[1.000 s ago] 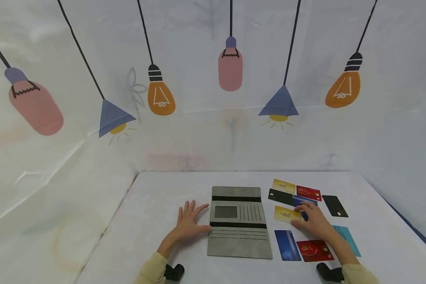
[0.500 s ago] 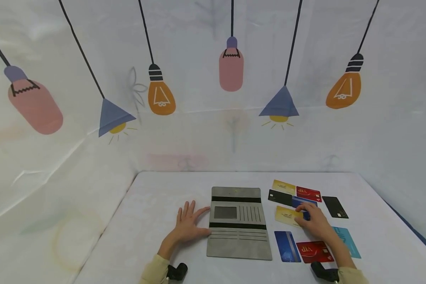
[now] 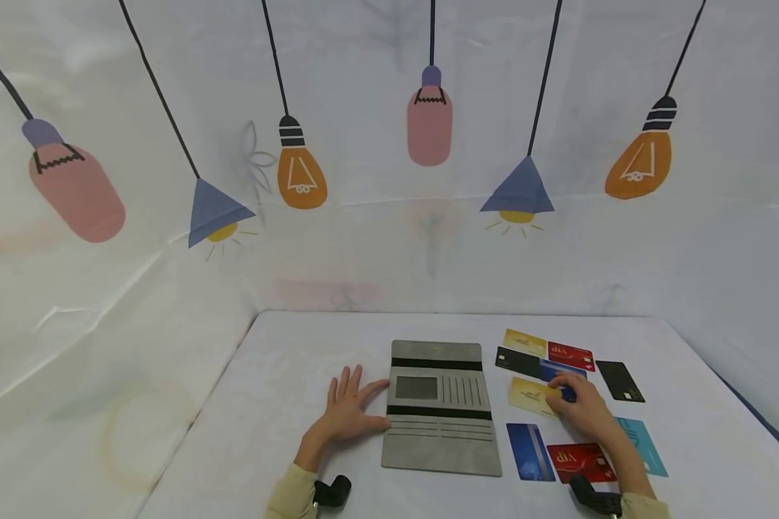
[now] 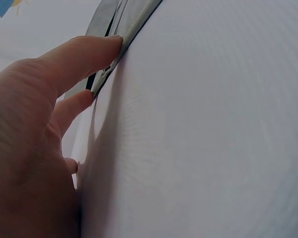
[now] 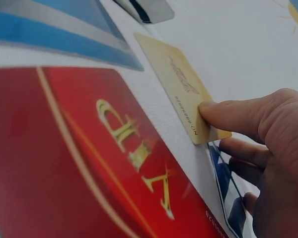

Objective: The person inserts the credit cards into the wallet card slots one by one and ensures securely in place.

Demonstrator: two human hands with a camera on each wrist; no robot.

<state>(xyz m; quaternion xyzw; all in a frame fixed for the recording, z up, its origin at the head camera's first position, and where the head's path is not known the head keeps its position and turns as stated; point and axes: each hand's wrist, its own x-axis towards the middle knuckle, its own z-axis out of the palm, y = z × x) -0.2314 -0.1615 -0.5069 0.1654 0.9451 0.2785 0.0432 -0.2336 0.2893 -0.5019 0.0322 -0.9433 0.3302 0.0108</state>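
Note:
A grey bifold wallet [image 3: 440,443] lies spread flat on the white table. At its left edge is my left hand [image 3: 345,412], fingers spread, with thumb and index fingertips touching the edge, as the left wrist view shows on the wallet's rim [image 4: 139,25]. To the wallet's right, my right hand [image 3: 584,409] pinches the right end of a yellow card [image 3: 531,396]. In the right wrist view the thumb lies on top of that yellow card [image 5: 181,82], the index finger partly hidden beyond it. A dark blue card [image 5: 221,173] lies beneath the other fingers.
Around the right hand lie a blue striped card [image 3: 530,452], a red VIP card [image 3: 581,463], a teal card [image 3: 643,445] and a black card [image 3: 619,381]. Farther back are another yellow card [image 3: 526,342], red card [image 3: 570,355], black card [image 3: 518,362] and blue card [image 3: 561,371].
My right thumb has moved up onto the yellow card's right end, and the card has shifted very slightly right. The left hand stays at the wallet's edge. The head view has turned slightly.

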